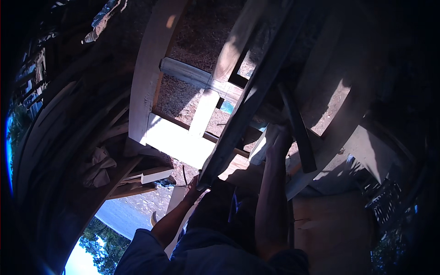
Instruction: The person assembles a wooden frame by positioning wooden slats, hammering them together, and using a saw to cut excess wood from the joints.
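A pale wooden frame [137, 96] with rails and cross pieces lies before me, partly in bright sun. Across it, slanting from near my body to the upper right, runs a long dark bar [256, 96]. My left hand [195, 185] is closed round the bar's near end. Further right, my right hand [279, 135] is closed over the frame, beside a light wooden piece [260, 149]; shadow hides what its fingers grip. A dark, curved, handle-like piece [298, 128] lies just right of that hand; its kind cannot be made out.
Offcuts of wood [156, 175] lie at the lower left, near a crumpled brown piece [101, 165]. A flat brown board [332, 224] is at the lower right. Ground with wood debris [197, 41] shows through the frame's openings. Deep shadow covers the right side.
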A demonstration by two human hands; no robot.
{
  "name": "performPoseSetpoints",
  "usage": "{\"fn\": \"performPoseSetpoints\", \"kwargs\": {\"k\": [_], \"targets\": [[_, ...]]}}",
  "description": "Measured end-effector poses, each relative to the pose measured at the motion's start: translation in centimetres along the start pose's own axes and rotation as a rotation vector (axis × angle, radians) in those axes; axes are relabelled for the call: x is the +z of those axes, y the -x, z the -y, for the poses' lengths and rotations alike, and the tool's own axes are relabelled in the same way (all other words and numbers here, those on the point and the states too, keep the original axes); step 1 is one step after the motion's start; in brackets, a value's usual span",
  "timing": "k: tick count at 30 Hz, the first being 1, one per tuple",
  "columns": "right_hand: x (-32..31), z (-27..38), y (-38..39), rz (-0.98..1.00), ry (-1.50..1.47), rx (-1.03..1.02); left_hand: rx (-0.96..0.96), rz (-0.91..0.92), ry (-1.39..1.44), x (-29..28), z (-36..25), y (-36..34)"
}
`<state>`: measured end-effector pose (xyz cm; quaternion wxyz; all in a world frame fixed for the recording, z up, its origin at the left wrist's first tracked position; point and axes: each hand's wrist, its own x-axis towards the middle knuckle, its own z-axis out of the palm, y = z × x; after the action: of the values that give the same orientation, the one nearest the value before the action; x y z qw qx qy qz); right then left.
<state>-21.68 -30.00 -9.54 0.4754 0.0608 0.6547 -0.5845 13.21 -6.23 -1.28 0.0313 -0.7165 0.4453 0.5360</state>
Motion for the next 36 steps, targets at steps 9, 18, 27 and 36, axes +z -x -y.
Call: {"fn": "performPoseSetpoints", "kwargs": {"k": [9,18,27,36], "targets": [[-0.7,-0.3,-0.6,0.067,-0.169,0.019,0.056,-0.026,-0.189,-0.3,-1.9,0.4],[-5.0,0.1,0.7,0.050,-0.150,0.326,-0.033,0.018,0.000,0.5,-0.2,0.7],[-13.4,-5.6,21.5,0.370,0.825,-0.476,0.239,-0.166,-0.390,0.0,3.6,-0.7],[-5.7,8.6,6.3,-0.285,1.682,-1.499,0.150,-0.140,0.024,1.3,0.6,-1.7]]}}
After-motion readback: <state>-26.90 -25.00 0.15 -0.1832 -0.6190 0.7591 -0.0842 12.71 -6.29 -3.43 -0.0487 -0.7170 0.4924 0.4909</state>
